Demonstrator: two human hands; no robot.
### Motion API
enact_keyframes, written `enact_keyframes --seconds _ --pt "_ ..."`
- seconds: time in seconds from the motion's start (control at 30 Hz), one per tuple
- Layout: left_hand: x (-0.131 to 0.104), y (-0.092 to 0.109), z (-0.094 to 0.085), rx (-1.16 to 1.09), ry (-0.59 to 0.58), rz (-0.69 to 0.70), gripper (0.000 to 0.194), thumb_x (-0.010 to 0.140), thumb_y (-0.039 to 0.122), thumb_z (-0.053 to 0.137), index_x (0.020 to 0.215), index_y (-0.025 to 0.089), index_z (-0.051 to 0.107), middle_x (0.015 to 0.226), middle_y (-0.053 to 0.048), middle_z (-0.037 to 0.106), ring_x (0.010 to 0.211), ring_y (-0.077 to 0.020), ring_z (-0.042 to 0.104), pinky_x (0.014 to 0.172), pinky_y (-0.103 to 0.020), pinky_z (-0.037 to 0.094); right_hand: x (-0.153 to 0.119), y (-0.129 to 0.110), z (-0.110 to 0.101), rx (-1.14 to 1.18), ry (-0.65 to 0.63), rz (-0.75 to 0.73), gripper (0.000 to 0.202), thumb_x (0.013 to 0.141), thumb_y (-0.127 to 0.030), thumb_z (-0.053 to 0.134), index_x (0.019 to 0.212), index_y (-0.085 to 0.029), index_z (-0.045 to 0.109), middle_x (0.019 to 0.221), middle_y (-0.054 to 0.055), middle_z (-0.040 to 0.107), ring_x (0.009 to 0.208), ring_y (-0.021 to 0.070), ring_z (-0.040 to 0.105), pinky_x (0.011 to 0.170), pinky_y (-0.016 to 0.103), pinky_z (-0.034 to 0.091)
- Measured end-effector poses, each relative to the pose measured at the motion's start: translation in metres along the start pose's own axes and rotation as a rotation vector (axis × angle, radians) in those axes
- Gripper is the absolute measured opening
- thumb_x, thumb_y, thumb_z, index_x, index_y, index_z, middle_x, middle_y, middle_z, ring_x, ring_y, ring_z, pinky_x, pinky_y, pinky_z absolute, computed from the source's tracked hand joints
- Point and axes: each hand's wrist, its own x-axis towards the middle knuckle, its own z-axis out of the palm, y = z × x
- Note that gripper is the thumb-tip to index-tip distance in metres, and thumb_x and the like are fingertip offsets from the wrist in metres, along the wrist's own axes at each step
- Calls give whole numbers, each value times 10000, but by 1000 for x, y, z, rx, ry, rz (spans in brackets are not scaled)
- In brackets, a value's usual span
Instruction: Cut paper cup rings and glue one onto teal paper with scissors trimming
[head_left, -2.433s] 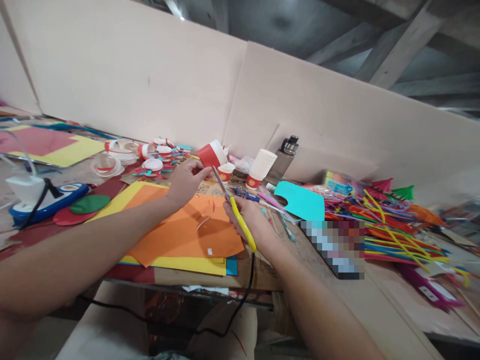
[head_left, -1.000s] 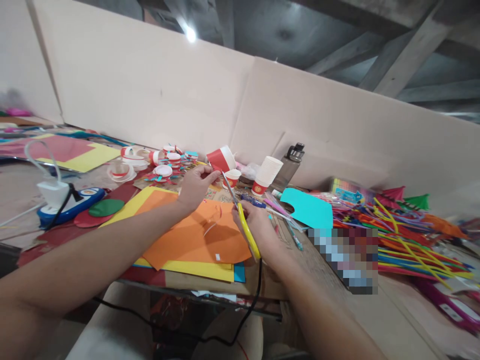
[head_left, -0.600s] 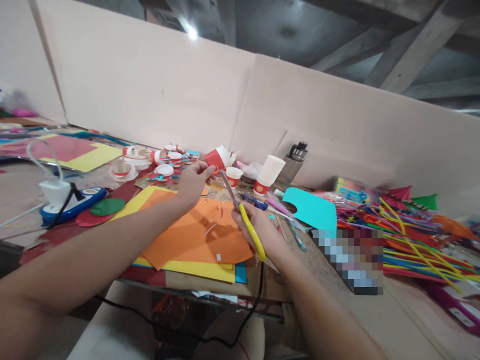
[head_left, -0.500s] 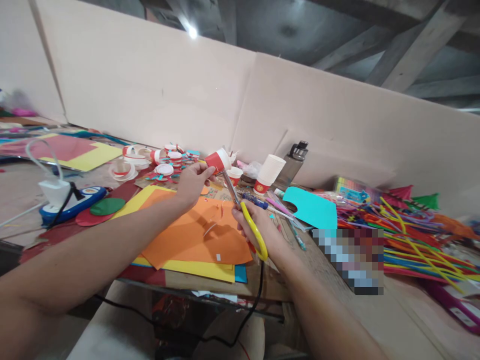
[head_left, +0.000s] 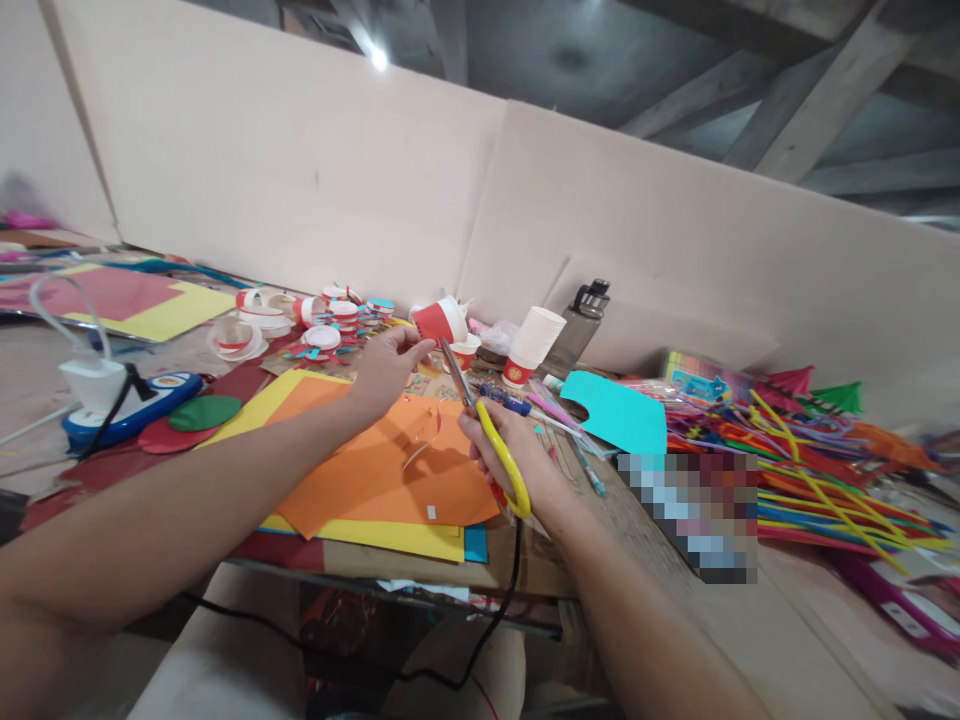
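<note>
My left hand (head_left: 386, 370) pinches a red and white paper cup (head_left: 441, 320) by its lower edge, holding it tilted above the table. A pair of scissors with yellow handles (head_left: 501, 460) is in my right hand (head_left: 510, 445), fingers wrapped round the grips. The blades point up and touch or nearly touch the cup's edge; whether they have paper between them I cannot tell. Beneath both hands lie sheets of orange paper (head_left: 345, 470) over yellow paper (head_left: 420, 543). Another red and white cup (head_left: 463, 352) stands right behind the held one.
Stacked paper cups (head_left: 534, 345) and a grey bottle (head_left: 577, 328) stand behind. Cut cup pieces (head_left: 322, 340) lie at the back left, near a blue power strip (head_left: 169, 385). Turquoise paper (head_left: 619, 415) and colourful pipe cleaners (head_left: 817, 500) are on the right.
The cup in my left hand has turned slightly, with more of its red side facing me. My right hand still holds the scissors close to it. The view has shifted a little.
</note>
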Motion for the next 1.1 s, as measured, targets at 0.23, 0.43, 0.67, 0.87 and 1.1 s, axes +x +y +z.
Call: enact_keyframes --seconds 0.23,0.43,0.67,0.87,1.1 --pt "0 -1 2 -19 -71 -27 207 776 343 665 683 168 604 601 9 617 522 -93 472 537 -234 364 1 1 -3 12 -28 48 168 887 -353 497 838 -204 558 603 -24 588 490 108 523 477 207 385" --pt "6 -8 -2 -152 -22 -55 224 741 350 713 728 167 585 594 15 619 484 -79 476 499 -215 355 -1 2 -1 47 -34 10 196 885 -368 500 789 -204 547 596 -24 576 481 103 506 460 208 365" --pt "3 -5 -4 -48 -59 -21 225 773 368 687 733 161 609 626 6 638 533 -91 503 548 -222 386 -2 0 -1 88 -29 -14 217 892 -375 495 750 -212 515 585 -25 559 480 103 484 449 214 348" --pt "5 2 -9 93 -113 28 216 794 369 660 769 154 648 672 -2 657 596 -107 531 617 -234 405 -2 2 1 154 -48 -8 212 887 -380 510 755 -215 491 579 -42 526 471 93 457 438 209 330" --pt "8 1 -11 213 -118 87 146 804 305 635 773 163 653 713 -4 672 642 -118 558 633 -235 411 -2 1 -1 216 -100 -21 248 874 -425 558 761 -211 506 602 -48 500 492 89 446 445 206 332"
